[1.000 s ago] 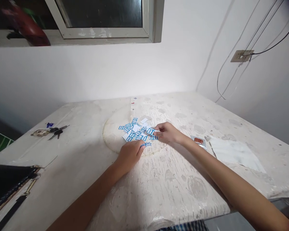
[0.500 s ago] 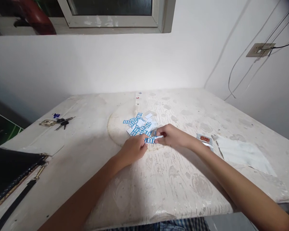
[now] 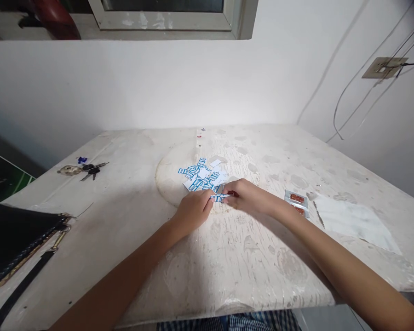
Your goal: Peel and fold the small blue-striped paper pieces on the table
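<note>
Between my two hands is a small white paper strip [image 3: 218, 198] printed with blue boxes. The fingertips of my left hand [image 3: 196, 207] pinch its left end. At the other end, the thumb and fingers of my right hand [image 3: 240, 194] grip it, hiding part of that end. Just beyond the hands lies a loose pile of white paper pieces [image 3: 203, 174] with blue box outlines, overlapping one another. One plain white piece [image 3: 215, 163] sits at the back of the pile.
Keys [image 3: 90, 170] with a tag lie at the left, above a black pouch [image 3: 24, 234] with a strap. On the right are blister packs [image 3: 296, 198] and a white cloth-like sheet [image 3: 355, 220]. A wall closes off the table's [image 3: 131, 151] far side.
Both hands still hold the paper strip, with little movement. The camera view has shifted slightly, so more of the blister packs shows beside my right forearm.
</note>
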`<action>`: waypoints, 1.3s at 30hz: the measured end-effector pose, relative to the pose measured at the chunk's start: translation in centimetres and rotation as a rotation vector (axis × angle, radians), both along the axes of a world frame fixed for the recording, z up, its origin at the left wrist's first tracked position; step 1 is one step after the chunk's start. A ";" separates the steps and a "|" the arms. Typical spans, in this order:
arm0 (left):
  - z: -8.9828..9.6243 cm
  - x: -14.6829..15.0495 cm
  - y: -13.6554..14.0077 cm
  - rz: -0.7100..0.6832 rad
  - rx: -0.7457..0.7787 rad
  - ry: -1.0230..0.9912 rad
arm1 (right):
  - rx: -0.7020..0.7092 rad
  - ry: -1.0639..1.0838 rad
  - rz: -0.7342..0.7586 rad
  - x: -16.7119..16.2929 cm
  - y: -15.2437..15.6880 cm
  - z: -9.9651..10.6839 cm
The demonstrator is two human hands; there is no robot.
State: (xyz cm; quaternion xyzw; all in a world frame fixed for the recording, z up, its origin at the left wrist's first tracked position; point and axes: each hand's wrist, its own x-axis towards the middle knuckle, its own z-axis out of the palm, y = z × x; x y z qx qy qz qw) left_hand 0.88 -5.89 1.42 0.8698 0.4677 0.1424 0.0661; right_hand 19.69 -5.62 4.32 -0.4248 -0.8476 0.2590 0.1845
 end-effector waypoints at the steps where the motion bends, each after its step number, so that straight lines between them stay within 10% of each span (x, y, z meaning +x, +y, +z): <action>1: -0.1 0.0 0.0 -0.002 0.002 -0.003 | -0.029 0.014 0.015 0.3 0.0 0.3; 13: 0.2 0.2 0.0 0.032 -0.037 -0.035 | -0.183 0.160 -0.002 0.8 -0.4 1.3; 29: 0.6 0.1 -0.2 -0.038 -0.101 -0.144 | 0.139 -0.017 -0.050 -1.2 -0.7 -1.1; 39: 0.4 0.1 0.0 0.007 -0.095 -0.114 | 0.032 0.078 -0.109 0.8 -0.2 1.4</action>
